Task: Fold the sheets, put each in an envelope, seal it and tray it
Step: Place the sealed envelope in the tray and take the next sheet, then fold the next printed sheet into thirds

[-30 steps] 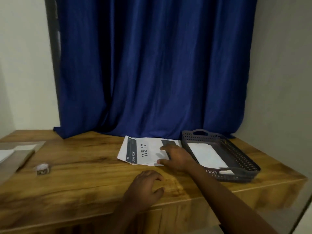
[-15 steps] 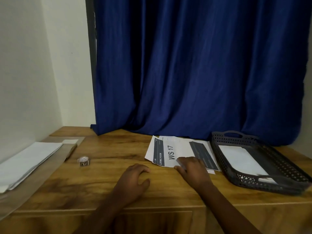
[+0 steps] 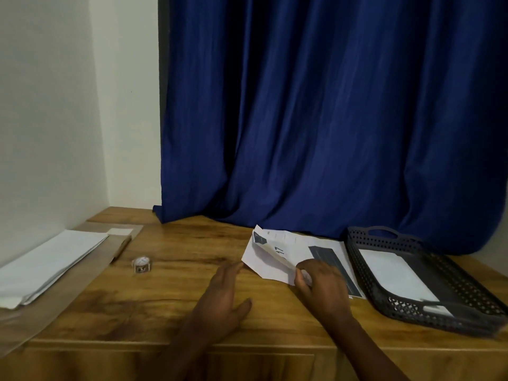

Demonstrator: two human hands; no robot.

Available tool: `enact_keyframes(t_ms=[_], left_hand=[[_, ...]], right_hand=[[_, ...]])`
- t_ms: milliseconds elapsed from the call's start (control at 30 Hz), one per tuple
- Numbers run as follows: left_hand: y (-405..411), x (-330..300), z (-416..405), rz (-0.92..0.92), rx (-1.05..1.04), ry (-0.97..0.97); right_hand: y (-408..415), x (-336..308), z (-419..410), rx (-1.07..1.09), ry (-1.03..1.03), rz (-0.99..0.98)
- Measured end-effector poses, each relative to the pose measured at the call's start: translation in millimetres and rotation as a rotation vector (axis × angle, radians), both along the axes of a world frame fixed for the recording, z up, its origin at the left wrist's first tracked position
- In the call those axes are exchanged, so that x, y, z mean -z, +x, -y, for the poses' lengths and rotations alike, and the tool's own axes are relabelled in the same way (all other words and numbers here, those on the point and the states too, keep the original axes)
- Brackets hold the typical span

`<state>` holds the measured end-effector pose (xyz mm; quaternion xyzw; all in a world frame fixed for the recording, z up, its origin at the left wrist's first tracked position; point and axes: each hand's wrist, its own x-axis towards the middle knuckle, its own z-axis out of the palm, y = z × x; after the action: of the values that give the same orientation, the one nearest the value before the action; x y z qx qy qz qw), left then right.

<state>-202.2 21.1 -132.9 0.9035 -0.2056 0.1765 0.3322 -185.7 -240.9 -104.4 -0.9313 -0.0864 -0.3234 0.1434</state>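
A printed white sheet lies on top of other sheets on the wooden table, left of a dark perforated tray. My right hand pinches the top sheet's near corner and lifts it, so its blank underside curls up toward the left. My left hand rests open on the table just left of the sheets, fingers straight. A white envelope lies inside the tray.
A stack of white envelopes sits on brown paper at the table's left. A small roll of tape stands between that stack and my left hand. A blue curtain hangs behind the table.
My right hand has taken hold of the top sheet's near corner and raised it, folding it leftward. My left hand's fingers have straightened. The camera has swung left.
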Motion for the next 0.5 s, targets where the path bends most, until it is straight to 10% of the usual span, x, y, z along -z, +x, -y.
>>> enact_keyframes(t_ms=[267, 500], left_hand=[[-3.6, -23.3, -29.7, -0.302, -0.176, -1.016], [-31.2, -39.2, -71.1, -0.156, -0.296, -0.601]], right_hand=[[-74.1, -3.2, -54.6, -0.307, -0.031, -0.187], [-87.1, 4.9, -81.9, -0.506, -0.1, -0.37]])
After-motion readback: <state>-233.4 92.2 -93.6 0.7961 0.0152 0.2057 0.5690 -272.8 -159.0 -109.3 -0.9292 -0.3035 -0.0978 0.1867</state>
